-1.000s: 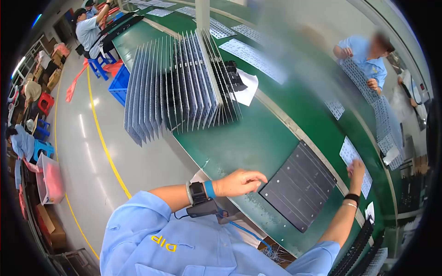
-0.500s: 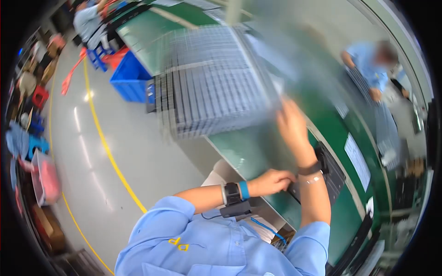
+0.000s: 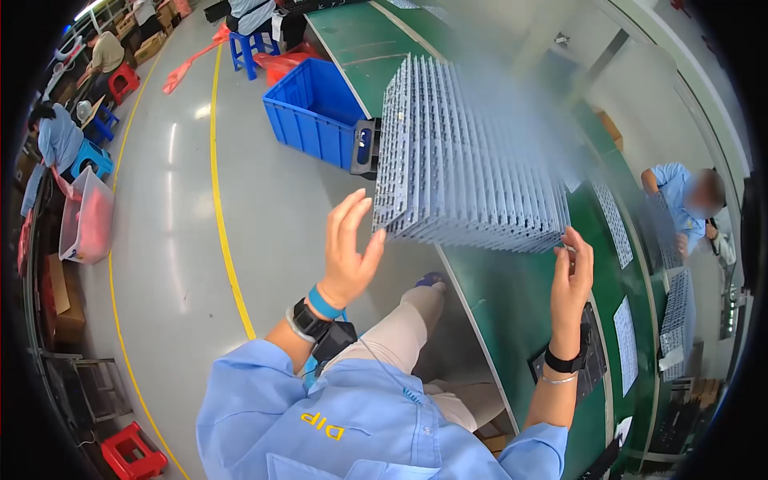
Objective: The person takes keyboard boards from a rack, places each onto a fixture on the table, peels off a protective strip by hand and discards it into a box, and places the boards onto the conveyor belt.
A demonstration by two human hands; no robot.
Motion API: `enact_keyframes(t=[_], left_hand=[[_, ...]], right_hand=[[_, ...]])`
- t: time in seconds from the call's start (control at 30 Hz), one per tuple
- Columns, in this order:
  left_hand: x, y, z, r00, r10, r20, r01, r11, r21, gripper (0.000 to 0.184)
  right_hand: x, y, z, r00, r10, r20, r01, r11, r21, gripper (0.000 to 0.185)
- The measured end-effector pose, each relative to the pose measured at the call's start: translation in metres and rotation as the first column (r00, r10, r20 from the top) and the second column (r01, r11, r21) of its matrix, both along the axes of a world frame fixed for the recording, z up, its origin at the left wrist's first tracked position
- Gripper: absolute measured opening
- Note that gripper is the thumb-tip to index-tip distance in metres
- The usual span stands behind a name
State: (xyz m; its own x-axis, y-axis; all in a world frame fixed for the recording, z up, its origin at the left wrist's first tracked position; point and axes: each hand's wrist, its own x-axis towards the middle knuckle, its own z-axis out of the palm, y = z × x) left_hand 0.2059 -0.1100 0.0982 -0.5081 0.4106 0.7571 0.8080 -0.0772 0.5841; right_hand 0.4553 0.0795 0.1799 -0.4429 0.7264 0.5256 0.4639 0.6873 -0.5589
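Note:
A thick stack of thin, grey circuit-board panels, with rows of small dark parts or holes, stands over the edge of the green bench. My left hand is open beside its near left corner, fingers stretched apart and the thumb at the edge. My right hand is at the near right corner, with fingers and thumb bent together on the panel edge there. The far upper right part of the stack is blurred.
A blue bin stands left of the green bench. A dark flat plate lies by my right forearm, with white sheets beyond. Across the bench a person handles a panel. More people sit at the far left.
My view has turned, so the stack appears further right. My left hand has moved from low over the bench to the stack's left corner; my right hand has shifted to its right corner.

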Motion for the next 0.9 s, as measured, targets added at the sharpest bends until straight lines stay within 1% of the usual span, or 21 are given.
enact_keyframes(t=[0.03,0.07,0.1,0.17,0.23,0.3,0.37,0.43,0.5,0.57,0.63,0.67,0.73,0.77,0.83,0.9], left_hand=[[-0.001,0.002,-0.002,1.0,0.001,-0.005,-0.001,1.0,0.009,0.042],[0.0,0.006,-0.004,0.999,-0.03,-0.017,0.03,0.999,-0.032,0.045],[0.0,0.011,-0.007,0.998,-0.061,-0.028,0.059,0.996,-0.072,0.047],[-0.009,0.015,-0.011,0.996,-0.076,-0.045,0.073,0.994,-0.081,0.048],[-0.009,0.019,-0.013,0.993,-0.104,-0.051,0.099,0.991,-0.092,0.047],[-0.007,0.019,-0.011,0.993,-0.106,-0.049,0.102,0.991,-0.085,0.046],[-0.006,0.018,-0.01,0.989,-0.145,0.025,0.147,0.986,-0.075,0.046],[-0.008,0.018,-0.007,0.993,-0.115,-0.017,0.114,0.991,-0.077,0.048],[-0.006,0.02,-0.002,0.995,-0.087,-0.054,0.083,0.994,-0.07,0.05],[-0.006,0.023,0.003,0.995,-0.082,-0.051,0.078,0.994,-0.078,0.052],[-0.003,0.025,0.006,0.997,-0.08,0.021,0.081,0.993,-0.082,0.053],[-0.003,0.026,0.007,0.996,-0.087,0.018,0.088,0.993,-0.079,0.053],[-0.003,0.031,0.006,0.994,-0.071,0.081,0.075,0.996,-0.05,0.052],[-0.003,0.032,0.006,0.994,-0.079,0.08,0.084,0.995,-0.051,0.052],[-0.006,0.036,0.006,0.987,-0.051,0.153,0.061,0.996,-0.067,0.05],[-0.007,0.041,0.007,0.988,-0.048,0.149,0.059,0.996,-0.074,0.048]], right_hand=[[-0.004,-0.006,0.002,0.998,0.058,0.003,-0.058,0.997,0.053,0.03],[-0.012,-0.015,0.004,0.993,0.1,-0.056,-0.094,0.99,0.101,0.028],[-0.018,-0.024,0.007,0.993,0.1,-0.059,-0.093,0.989,0.11,0.028],[-0.037,-0.043,0.016,0.98,0.187,-0.065,-0.179,0.978,0.102,0.029],[-0.053,-0.06,0.018,0.965,0.262,-0.022,-0.251,0.945,0.211,0.031],[-0.066,-0.077,0.02,0.943,0.327,0.067,-0.332,0.903,0.274,0.032],[-0.075,-0.086,0.017,0.912,0.399,0.092,-0.409,0.876,0.255,0.031],[-0.083,-0.089,0.01,0.904,0.418,0.083,-0.425,0.868,0.257,0.031],[-0.084,-0.093,0.006,0.893,0.444,0.078,-0.45,0.869,0.208,0.03],[-0.083,-0.097,0.006,0.893,0.442,0.087,-0.45,0.866,0.219,0.03],[-0.081,-0.1,0.003,0.89,0.442,0.109,-0.455,0.862,0.223,0.03],[-0.081,-0.102,0.001,0.895,0.434,0.108,-0.447,0.866,0.224,0.029],[-0.078,-0.105,0.0,0.899,0.423,0.112,-0.438,0.874,0.212,0.029],[-0.077,-0.107,-0.002,0.9,0.42,0.116,-0.435,0.879,0.195,0.029],[-0.074,-0.11,-0.005,0.906,0.406,0.119,-0.422,0.886,0.193,0.03],[-0.07,-0.113,-0.007,0.893,0.427,0.139,-0.448,0.874,0.191,0.032]])
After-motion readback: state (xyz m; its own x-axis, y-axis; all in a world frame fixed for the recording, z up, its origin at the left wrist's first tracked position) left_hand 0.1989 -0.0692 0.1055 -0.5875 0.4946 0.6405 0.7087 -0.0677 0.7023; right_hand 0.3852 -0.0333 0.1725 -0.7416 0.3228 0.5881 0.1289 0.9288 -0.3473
